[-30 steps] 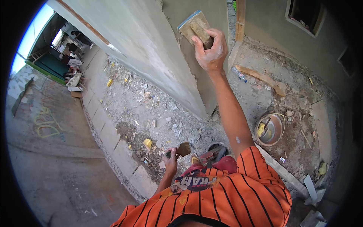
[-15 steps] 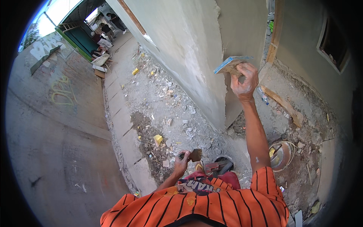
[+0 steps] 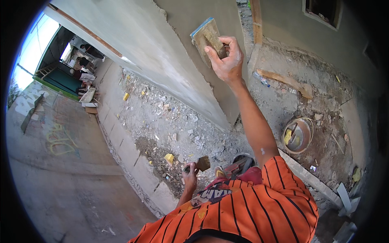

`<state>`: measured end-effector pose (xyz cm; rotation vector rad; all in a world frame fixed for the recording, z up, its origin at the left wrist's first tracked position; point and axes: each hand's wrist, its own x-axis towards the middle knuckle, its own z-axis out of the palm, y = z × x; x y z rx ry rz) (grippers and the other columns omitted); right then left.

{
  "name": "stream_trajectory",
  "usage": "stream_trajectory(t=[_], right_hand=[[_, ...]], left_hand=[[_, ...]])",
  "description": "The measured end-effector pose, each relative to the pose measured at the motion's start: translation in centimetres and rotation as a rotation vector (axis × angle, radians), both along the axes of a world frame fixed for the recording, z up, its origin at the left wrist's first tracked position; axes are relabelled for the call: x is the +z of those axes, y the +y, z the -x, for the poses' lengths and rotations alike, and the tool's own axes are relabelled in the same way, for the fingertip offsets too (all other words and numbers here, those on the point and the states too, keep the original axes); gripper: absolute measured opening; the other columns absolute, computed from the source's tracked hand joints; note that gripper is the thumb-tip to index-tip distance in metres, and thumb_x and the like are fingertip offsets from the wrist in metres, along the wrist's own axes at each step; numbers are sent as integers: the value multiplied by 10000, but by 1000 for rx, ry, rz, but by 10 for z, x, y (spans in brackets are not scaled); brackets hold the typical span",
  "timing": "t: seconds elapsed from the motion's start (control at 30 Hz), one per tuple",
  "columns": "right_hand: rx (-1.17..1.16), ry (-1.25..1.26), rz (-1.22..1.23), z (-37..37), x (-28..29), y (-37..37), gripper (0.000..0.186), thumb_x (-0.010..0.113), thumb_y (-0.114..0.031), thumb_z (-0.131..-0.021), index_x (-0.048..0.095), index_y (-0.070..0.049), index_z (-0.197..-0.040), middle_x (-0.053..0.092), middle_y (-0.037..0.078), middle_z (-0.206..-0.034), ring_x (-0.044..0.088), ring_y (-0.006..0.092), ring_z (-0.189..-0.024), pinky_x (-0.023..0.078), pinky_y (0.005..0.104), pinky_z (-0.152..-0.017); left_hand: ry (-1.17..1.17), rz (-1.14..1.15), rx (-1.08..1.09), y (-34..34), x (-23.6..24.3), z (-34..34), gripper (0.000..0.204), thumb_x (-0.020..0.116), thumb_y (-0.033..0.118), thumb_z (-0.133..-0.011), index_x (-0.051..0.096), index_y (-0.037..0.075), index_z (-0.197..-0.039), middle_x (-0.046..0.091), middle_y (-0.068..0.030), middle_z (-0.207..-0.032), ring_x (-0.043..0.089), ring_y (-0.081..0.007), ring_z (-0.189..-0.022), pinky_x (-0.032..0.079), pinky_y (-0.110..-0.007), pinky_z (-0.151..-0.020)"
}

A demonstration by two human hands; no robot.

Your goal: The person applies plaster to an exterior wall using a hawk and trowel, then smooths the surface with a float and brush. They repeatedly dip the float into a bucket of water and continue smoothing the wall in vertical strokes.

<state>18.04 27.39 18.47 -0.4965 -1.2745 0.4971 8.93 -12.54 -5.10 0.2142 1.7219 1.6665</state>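
My right hand, arm stretched far forward, grips a plastering float with a blue edge and a back caked in mortar. Its flat side faces the narrow grey end of the wall, just right of a rough plaster corner; whether it touches I cannot tell. Low near my body, my left hand is closed on the handle of a wide flat brush with brown bristles. By my feet stands a dark bucket with tools in it, partly hidden by my clothing.
A round bucket with a yellow thing inside stands to the right. Beyond it lie a plank and a plastic bottle. Rubble covers the ground along the wall. Several people are far off at the left.
The float has swung from edge-on to flat toward the wall as my right hand moved left and up. My view has turned, and my left hand still holds the brush low.
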Motion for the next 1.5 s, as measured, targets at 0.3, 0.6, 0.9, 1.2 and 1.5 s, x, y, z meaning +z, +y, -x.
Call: stream_trajectory(t=[0.3,0.6,0.9,1.2,1.5], right_hand=[[-337,-73,-25,-1,48,45,366,783,-195,-683,547,-85,-940,596,67,-830,605,256,-731,484,365,-614],[-235,-111,-461,4,-10,8,425,792,-81,-579,568,-125,-937,624,47,-930,616,251,-826,498,356,-692],[-403,41,-98,-1,90,56,392,794,-255,-689,568,-67,-948,631,83,-865,621,231,-778,493,345,-667],[-161,66,-337,12,69,-3,390,816,-204,-668,559,-59,-922,613,76,-825,609,229,-690,485,318,-584],[-415,49,-152,9,152,48,301,725,-171,-704,555,-68,-930,607,128,-849,614,322,-785,483,412,-660]], left_hand=[[31,22,-27,-3,1,-3,177,588,239,-927,547,76,-980,583,-63,-1024,564,-162,-938,514,-329,-776],[7,52,-24,-10,8,-7,187,588,238,-927,539,62,-970,587,-60,-996,573,-160,-897,516,-324,-761],[20,-17,16,-3,-1,-1,157,602,218,-917,552,76,-963,587,-49,-993,567,-163,-927,516,-341,-777],[2,-1,28,-4,2,-6,155,593,218,-922,557,69,-946,583,-43,-967,564,-157,-909,513,-338,-781],[23,-31,51,-2,4,-1,165,580,225,-930,550,63,-948,583,-45,-960,565,-153,-908,514,-348,-787]])
